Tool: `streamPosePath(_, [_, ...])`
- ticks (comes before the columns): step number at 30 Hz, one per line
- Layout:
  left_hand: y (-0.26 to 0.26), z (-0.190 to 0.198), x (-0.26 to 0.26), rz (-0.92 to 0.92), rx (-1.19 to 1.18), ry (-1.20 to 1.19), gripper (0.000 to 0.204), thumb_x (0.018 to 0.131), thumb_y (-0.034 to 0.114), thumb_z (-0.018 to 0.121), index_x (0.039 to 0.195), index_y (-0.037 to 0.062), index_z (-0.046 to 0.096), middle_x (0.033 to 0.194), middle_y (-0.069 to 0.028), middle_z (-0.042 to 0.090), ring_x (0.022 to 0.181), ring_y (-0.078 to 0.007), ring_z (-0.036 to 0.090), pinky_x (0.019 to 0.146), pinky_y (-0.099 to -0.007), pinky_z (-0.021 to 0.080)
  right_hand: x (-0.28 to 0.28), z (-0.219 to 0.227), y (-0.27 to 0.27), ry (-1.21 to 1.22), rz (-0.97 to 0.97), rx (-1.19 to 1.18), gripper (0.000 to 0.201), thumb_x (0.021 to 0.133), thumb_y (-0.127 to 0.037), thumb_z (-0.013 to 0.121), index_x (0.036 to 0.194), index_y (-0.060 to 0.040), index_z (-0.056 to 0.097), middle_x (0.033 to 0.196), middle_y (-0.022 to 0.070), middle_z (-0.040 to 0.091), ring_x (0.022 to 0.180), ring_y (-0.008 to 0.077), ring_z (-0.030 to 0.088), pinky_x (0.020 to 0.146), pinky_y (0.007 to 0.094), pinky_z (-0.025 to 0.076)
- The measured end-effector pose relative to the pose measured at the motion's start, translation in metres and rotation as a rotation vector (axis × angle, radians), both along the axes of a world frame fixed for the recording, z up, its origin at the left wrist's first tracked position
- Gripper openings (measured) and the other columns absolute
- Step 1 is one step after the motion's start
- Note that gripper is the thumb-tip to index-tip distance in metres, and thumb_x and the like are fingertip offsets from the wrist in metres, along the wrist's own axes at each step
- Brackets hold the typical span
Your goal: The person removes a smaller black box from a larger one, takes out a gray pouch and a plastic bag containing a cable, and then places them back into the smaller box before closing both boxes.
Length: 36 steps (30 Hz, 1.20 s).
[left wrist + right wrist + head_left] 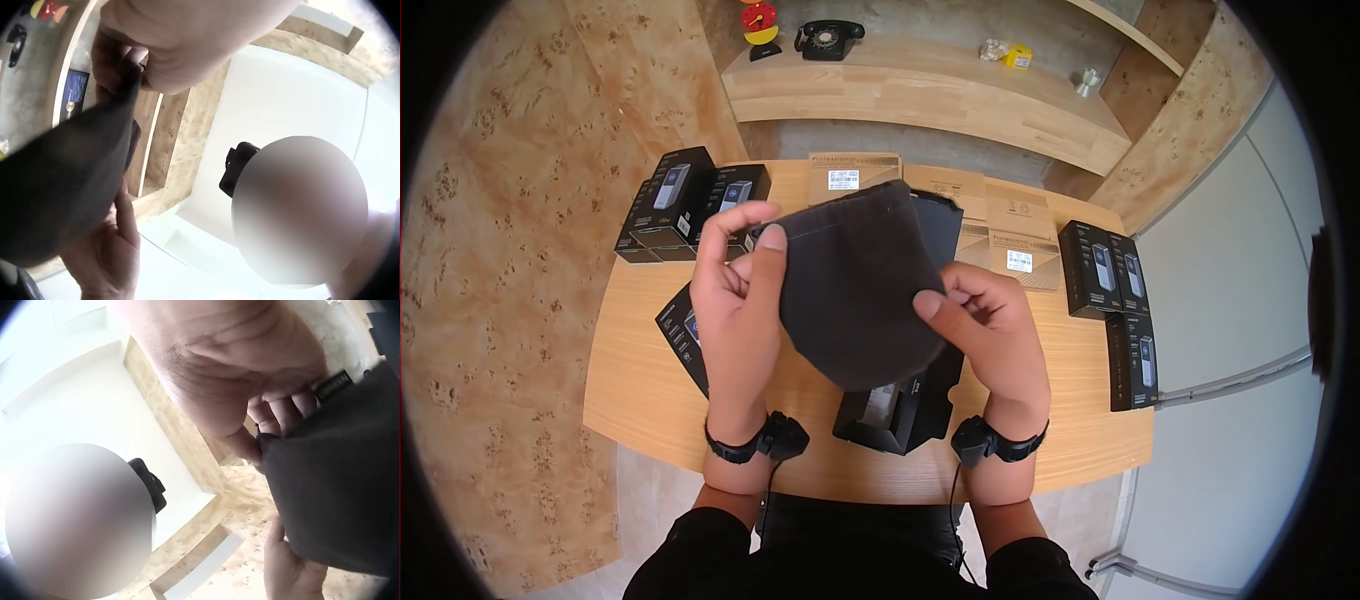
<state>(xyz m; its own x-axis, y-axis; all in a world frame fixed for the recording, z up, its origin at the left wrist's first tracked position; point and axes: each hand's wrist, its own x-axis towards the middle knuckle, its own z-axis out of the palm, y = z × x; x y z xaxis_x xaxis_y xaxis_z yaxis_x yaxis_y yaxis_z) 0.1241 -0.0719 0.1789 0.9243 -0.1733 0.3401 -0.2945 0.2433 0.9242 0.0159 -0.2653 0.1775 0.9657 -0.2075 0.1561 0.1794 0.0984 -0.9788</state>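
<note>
A dark grey fabric pouch (855, 300) with a stitched hem and a rounded end is held up over the table. My left hand (738, 285) pinches its hemmed corner between thumb and fingers. On the opposite side, my right hand (1000, 335) grips the pouch's edge, thumb on the near face. A small dark tag (334, 386) sticks out from the pouch by the right fingers in the right wrist view. Below the pouch stands an opened black box (935, 410) with something pale inside, partly hidden by the fabric.
Stacked black printed boxes (670, 205) stand at the table's back left, and more black boxes (1092, 268) at the right. Brown cartons (1020, 215) line the back. One black box (680, 330) lies beside the left forearm. A shelf (930, 105) holds a black telephone (830, 40).
</note>
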Motion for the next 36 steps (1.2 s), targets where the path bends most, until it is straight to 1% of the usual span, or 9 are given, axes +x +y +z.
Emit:
streamPosePath(4, [-0.005, 0.013, -0.008, -0.034, 0.079, 0.021, 0.046, 0.104, 0.006, 0.065, 0.146, 0.0052, 0.046, 0.068, 0.0042, 0.061, 0.062, -0.001, 0.052, 0.061, -0.0183, 0.041, 0.0, 0.002, -0.003, -0.09, -0.102, 0.135, 0.018, 0.106, -0.013, 0.067, 0.092, -0.002, 0.067, 0.079, -0.0042, 0.068, 0.073, -0.0011, 0.056, 0.064, 0.0177, 0.042])
streamPosePath(8, [-0.001, 0.013, -0.017, -0.225, 0.264, -0.09, 0.071, 0.088, 0.006, 0.084, 0.151, 0.0094, 0.05, 0.088, -0.0017, 0.071, 0.084, -0.0079, 0.066, 0.075, -0.0236, 0.048, 0.007, -0.003, -0.003, -0.162, -0.236, 0.262, 0.019, 0.108, -0.016, 0.065, 0.096, -0.0021, 0.067, 0.086, -0.0012, 0.072, 0.074, 0.0017, 0.06, 0.067, 0.0187, 0.046])
streamPosePath(14, [-0.004, 0.007, -0.012, -0.138, 0.554, -0.383, 0.047, 0.077, 0.005, 0.089, 0.121, 0.0083, 0.073, 0.089, -0.0044, 0.07, 0.084, -0.0156, 0.067, 0.077, -0.0299, 0.049, 0.008, -0.001, -0.001, -0.134, -0.249, 0.247, 0.017, 0.108, -0.015, 0.064, 0.099, -0.0017, 0.068, 0.09, -0.0017, 0.071, 0.078, 0.0018, 0.06, 0.071, 0.0189, 0.047])
streamPosePath(22, [-0.004, 0.006, -0.008, 0.038, 0.579, -0.608, 0.025, 0.08, 0.002, 0.085, 0.099, 0.0043, 0.069, 0.088, -0.0054, 0.068, 0.086, -0.0244, 0.067, 0.079, -0.0341, 0.052, 0.006, -0.004, -0.006, -0.128, -0.208, 0.085, 0.016, 0.107, -0.016, 0.066, 0.101, -0.0009, 0.067, 0.088, -0.0017, 0.07, 0.079, 0.0038, 0.06, 0.074, 0.021, 0.048])
streamPosePath(25, [-0.006, 0.003, -0.012, 0.044, 0.502, -0.515, 0.021, 0.083, 0.004, 0.083, 0.096, 0.0035, 0.066, 0.088, -0.0067, 0.069, 0.086, -0.0253, 0.068, 0.078, -0.0357, 0.053, 0.011, -0.01, -0.002, -0.153, -0.48, -0.28, 0.019, 0.105, -0.019, 0.07, 0.102, 0.0001, 0.067, 0.088, 0.0029, 0.071, 0.078, 0.0082, 0.062, 0.074, 0.024, 0.05])
streamPosePath(28, [-0.007, 0.003, -0.017, 0.13, 0.517, -0.4, 0.02, 0.086, 0.006, 0.082, 0.095, 0.0036, 0.065, 0.087, -0.0081, 0.07, 0.086, -0.026, 0.069, 0.075, -0.0351, 0.054, 0.001, 0.001, 0.006, 0.025, -0.562, -0.531, 0.028, 0.104, -0.024, 0.071, 0.108, 0.0029, 0.065, 0.095, 0.0096, 0.073, 0.085, 0.014, 0.068, 0.079, 0.0281, 0.054])
streamPosePath(31, [-0.011, 0.003, -0.02, 0.181, 0.528, -0.387, 0.02, 0.086, 0.007, 0.082, 0.098, 0.0037, 0.066, 0.091, -0.0097, 0.071, 0.086, -0.0286, 0.07, 0.073, -0.0354, 0.055, -0.005, 0.005, 0.01, 0.12, -0.159, -0.339, 0.036, 0.105, -0.028, 0.068, 0.119, 0.0051, 0.063, 0.103, 0.014, 0.075, 0.094, 0.0167, 0.071, 0.084, 0.0311, 0.056])
streamPosePath(34, [-0.013, 0.001, -0.024, 0.025, 0.535, -0.521, 0.026, 0.085, 0.008, 0.082, 0.105, 0.0033, 0.067, 0.099, -0.0115, 0.072, 0.091, -0.0324, 0.071, 0.078, -0.0371, 0.057, -0.003, -0.002, 0.019, 0.054, -0.024, -0.149, 0.043, 0.106, -0.031, 0.067, 0.129, 0.0043, 0.06, 0.105, 0.0156, 0.075, 0.098, 0.019, 0.073, 0.087, 0.0325, 0.057])
streamPosePath(36, [-0.015, 0.002, -0.024, -0.123, 0.526, -0.587, 0.032, 0.083, 0.006, 0.082, 0.111, 0.0017, 0.068, 0.106, -0.0135, 0.073, 0.094, -0.0319, 0.073, 0.083, -0.0364, 0.058, 0.0, 0.002, 0.016, 0.023, -0.053, -0.259, 0.042, 0.106, -0.028, 0.068, 0.133, 0.0021, 0.059, 0.1, 0.0127, 0.075, 0.09, 0.0173, 0.071, 0.082, 0.0311, 0.055])
